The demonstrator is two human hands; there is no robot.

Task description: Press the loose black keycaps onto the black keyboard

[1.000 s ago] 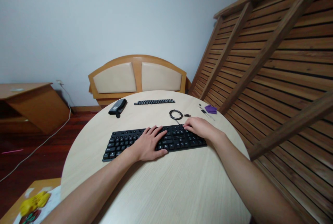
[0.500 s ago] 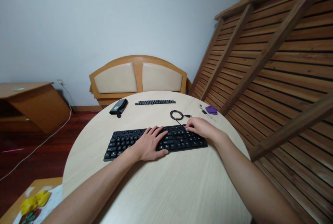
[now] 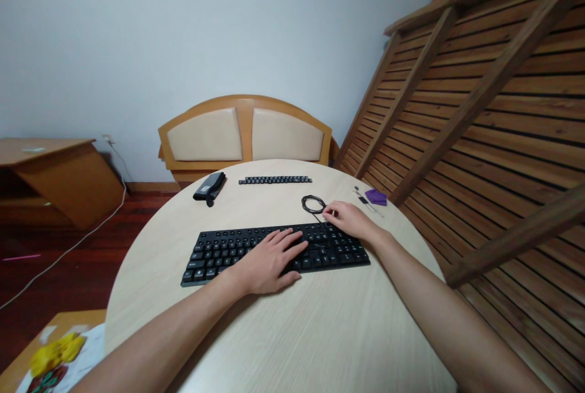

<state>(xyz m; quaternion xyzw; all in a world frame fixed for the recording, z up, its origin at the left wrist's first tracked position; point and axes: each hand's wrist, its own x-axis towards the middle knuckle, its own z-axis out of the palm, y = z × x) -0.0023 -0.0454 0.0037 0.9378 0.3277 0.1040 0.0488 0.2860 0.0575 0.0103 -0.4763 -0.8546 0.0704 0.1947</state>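
A black keyboard [image 3: 212, 257] lies on the round pale wooden table [image 3: 315, 332]. Along its top row, small separate stubs show in place of full keys. My left hand [image 3: 269, 261] rests on the middle of the keyboard, palm down with fingers spread. At the upper right of the keyboard, my right hand [image 3: 345, 218] has its fingertips drawn together by the top edge, beside the coiled black cable [image 3: 303, 204]. Whatever is between those fingertips is too small to make out. Toward the back of the table, loose black keycaps [image 3: 274, 180] stand in a long row.
A dark folded pouch [image 3: 211, 187] lies at the back left of the table. At the right are a purple cloth [image 3: 376, 197] and a thin wire tool [image 3: 363, 200]. A slatted wooden panel [image 3: 479, 106] leans close on the right; a padded headboard [image 3: 287, 135] stands behind.
My left hand has slid slightly right and toward me on the keyboard. My right hand has shifted a little up, closer to the cable coil. The view has moved slightly.
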